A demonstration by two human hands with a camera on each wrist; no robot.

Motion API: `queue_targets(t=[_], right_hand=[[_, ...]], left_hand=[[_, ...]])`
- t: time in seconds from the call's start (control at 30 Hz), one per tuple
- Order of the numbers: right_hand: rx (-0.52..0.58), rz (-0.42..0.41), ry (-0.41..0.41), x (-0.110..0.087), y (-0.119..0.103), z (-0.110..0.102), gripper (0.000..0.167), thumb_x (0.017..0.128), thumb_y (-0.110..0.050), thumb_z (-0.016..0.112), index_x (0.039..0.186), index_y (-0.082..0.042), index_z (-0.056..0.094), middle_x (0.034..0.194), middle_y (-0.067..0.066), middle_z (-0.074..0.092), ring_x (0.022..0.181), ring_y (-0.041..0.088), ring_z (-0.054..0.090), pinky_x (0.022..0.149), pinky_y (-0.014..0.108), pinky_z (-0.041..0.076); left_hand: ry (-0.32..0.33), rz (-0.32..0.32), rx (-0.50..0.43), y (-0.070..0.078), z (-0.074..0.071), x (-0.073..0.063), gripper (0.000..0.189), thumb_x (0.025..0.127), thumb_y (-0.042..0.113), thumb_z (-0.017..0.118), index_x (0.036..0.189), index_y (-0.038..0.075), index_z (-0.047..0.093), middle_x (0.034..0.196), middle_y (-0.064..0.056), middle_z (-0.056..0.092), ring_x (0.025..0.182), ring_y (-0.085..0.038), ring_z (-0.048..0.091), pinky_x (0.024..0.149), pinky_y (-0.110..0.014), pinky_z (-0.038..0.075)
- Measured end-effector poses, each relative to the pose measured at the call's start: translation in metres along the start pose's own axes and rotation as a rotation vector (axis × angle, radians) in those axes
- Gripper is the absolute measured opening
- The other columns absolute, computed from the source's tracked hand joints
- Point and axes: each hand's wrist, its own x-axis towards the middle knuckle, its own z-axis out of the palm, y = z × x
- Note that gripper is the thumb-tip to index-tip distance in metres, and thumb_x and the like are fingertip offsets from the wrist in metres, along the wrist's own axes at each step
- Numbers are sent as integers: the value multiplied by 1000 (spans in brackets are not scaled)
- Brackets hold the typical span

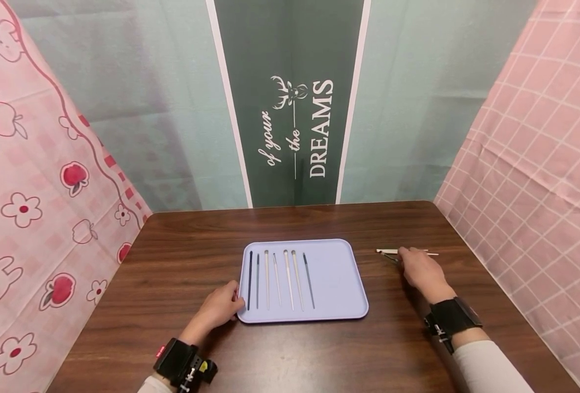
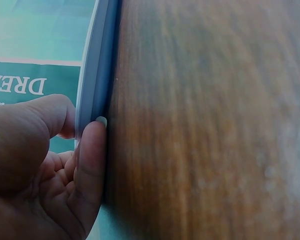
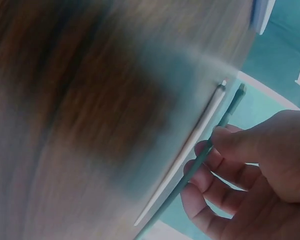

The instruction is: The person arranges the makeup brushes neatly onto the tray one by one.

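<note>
A pale lavender tray (image 1: 341, 281) lies on the table. Several slim makeup brushes, among them a black brush (image 1: 249, 281) and a grey brush (image 1: 308, 281), lie side by side on its left and middle. My left hand (image 1: 219, 304) grips the tray's left rim near the front corner, thumb over the edge and fingers along the outer side (image 2: 92, 155). To the right of the tray, my right hand (image 1: 421, 272) pinches a dark grey-green brush (image 3: 225, 117) between thumb and fingers. White brushes (image 1: 385, 251) lie on the table beside that hand; in the right wrist view one white brush (image 3: 187, 145) shows.
The brown wooden table (image 1: 300, 355) extends around the tray. A green curtain with lettering (image 1: 295, 109) hangs behind it, with a pink patterned curtain (image 1: 39, 207) at left and a pink checked curtain (image 1: 536, 164) at right.
</note>
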Motion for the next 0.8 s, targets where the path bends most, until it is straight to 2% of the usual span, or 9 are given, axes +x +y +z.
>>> queue_targets(t=[0.2, 0.43, 0.8], right_hand=[[10, -26, 43, 0, -8, -2, 25, 78, 12, 62, 97, -4, 58, 81, 14, 57, 74, 36, 61, 60, 47, 50], [20, 19, -9, 5, -15, -3, 12, 88, 3, 58, 99, -1, 61, 84, 17, 60, 78, 38, 63, 65, 50, 52], [0, 53, -74, 10, -27, -1, 13, 91, 0, 56, 98, -1, 67, 91, 18, 67, 88, 37, 67, 70, 51, 55]], left_hand=[[-2, 2, -7, -1, 1, 0, 15, 85, 10, 63, 84, 12, 49, 65, 1, 55, 52, -9, 61, 53, -29, 47], [0, 2, 0, -2, 1, 1, 15, 85, 10, 64, 83, 12, 49, 65, 0, 55, 52, -9, 60, 53, -29, 46], [-2, -2, -14, -1, 0, 1, 15, 85, 10, 64, 84, 12, 49, 66, 0, 55, 53, -9, 61, 53, -29, 47]])
